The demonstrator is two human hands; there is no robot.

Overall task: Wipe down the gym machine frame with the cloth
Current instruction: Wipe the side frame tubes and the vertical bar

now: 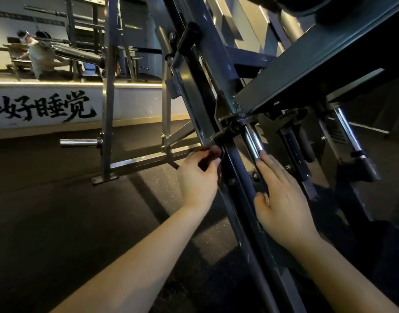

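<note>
Cloth (205, 160) gripped in L hand (197, 177) against frame (237, 199); R hand (282, 199) flat.

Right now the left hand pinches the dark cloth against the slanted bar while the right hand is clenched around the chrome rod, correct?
Not quite: the head view shows the right hand flat, fingers straight, lying beside the chrome rod. The left hand does pinch the dark cloth against the slanted bar.

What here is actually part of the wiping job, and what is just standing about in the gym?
In the job: slanted frame bar, dark cloth, left hand gripping it, right hand laid flat.
Just about: chrome weight peg, seated person in the background, painted wall lettering.
</note>
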